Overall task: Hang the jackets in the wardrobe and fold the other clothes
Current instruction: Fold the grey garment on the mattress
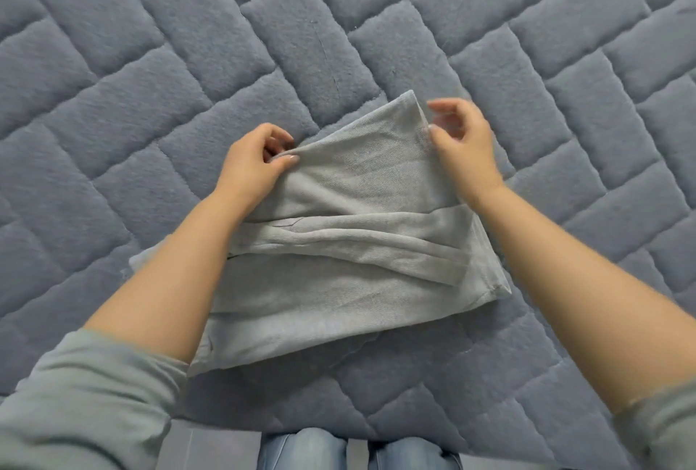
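Both forearms reach forward over the bed, sleeves pushed up near the elbows. The left hand (253, 162) pinches the far left corner of the grey garment (339, 243) between thumb and curled fingers, lifting that edge slightly. The right hand (461, 147) hovers at the far right corner, its fingers loosely spread and bent, the thumb touching the cloth's edge. The garment is a soft, thin knit, folded into a rough rectangle with creased bands, lying on the blue-grey quilted bed cover (150, 74) stitched in plush brick-like blocks.
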A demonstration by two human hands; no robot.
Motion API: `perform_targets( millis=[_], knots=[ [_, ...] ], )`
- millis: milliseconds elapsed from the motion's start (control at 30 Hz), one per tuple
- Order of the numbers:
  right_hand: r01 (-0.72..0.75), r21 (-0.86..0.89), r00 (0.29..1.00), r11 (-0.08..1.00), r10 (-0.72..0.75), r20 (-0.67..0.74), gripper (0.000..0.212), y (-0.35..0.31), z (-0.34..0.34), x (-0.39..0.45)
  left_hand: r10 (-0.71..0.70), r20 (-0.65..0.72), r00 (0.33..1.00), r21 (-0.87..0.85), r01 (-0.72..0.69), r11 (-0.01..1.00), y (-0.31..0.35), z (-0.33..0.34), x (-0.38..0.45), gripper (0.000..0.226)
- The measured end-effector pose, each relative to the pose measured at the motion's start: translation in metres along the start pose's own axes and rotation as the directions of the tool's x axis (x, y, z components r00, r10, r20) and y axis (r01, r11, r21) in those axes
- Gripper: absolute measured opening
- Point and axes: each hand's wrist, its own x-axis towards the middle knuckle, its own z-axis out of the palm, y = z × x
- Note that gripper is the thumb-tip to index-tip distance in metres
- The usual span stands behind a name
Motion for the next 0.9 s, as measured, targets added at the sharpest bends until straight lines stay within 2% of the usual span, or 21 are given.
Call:
perform_targets(
  millis=[67,133,200,233,300,367,433,533,633,800,900],
  knots=[
    [0.154,-0.1,0.988,0.983,-0.152,0.032,0.019,0.006,-0.011,-0.032,0.139,-0.11,0.984,0.074,-0.131,0.989,0.008,-0.001,-0.011,0.026],
    [0.262,-0.203,0.96,0.944,-0.233,0.157,0.012,0.017,-0.023,-0.068,0.308,-0.1,0.946,0.092,-0.3,0.95,0.013,-0.004,-0.03,0.021],
    [0.256,-0.276,0.94,0.927,-0.172,0.295,0.011,0.029,-0.032,-0.097,0.363,0.092,0.927,0.055,-0.369,0.928,0.013,-0.007,-0.054,0.025],
    [0.247,-0.331,0.926,0.91,-0.122,0.357,0.019,0.036,-0.035,-0.106,0.338,0.203,0.919,0.104,-0.364,0.926,0.01,-0.006,-0.065,0.032],
    [0.243,-0.445,0.898,0.862,-0.027,0.438,0.026,0.048,-0.041,-0.117,0.223,0.325,0.919,0.313,-0.327,0.892,0.001,-0.005,-0.084,0.042],
    [0.264,-0.477,0.888,0.838,-0.018,0.459,0.016,0.05,-0.047,-0.115,0.161,0.321,0.933,0.392,-0.286,0.874,-0.008,-0.006,-0.094,0.033],
    [0.285,-0.46,0.897,0.841,-0.064,0.438,0.011,0.043,-0.051,-0.102,0.163,0.281,0.946,0.251,-0.237,0.939,-0.013,-0.01,-0.096,0.018],
    [0.243,-0.372,0.948,0.896,-0.139,0.286,0.01,0.018,-0.052,-0.053,0.065,0.129,0.99,0.007,-0.066,0.998,-0.017,-0.02,-0.084,0.011],
    [0.221,-0.336,0.961,0.916,-0.146,0.235,0.014,-0.009,-0.035,0.022,-0.02,-0.017,1.0,0.04,0.021,0.999,-0.024,-0.021,-0.063,0.014],
    [0.199,-0.561,0.95,0.804,-0.019,0.311,0.02,-0.022,0.005,0.085,-0.06,-0.146,0.987,0.144,0.081,0.986,-0.038,-0.016,-0.042,0.016],
    [0.343,-0.581,0.923,0.738,-0.151,0.353,0.033,-0.028,0.016,0.078,-0.119,-0.123,0.985,0.206,0.142,0.968,-0.05,-0.018,-0.044,0.026]
  ],
)
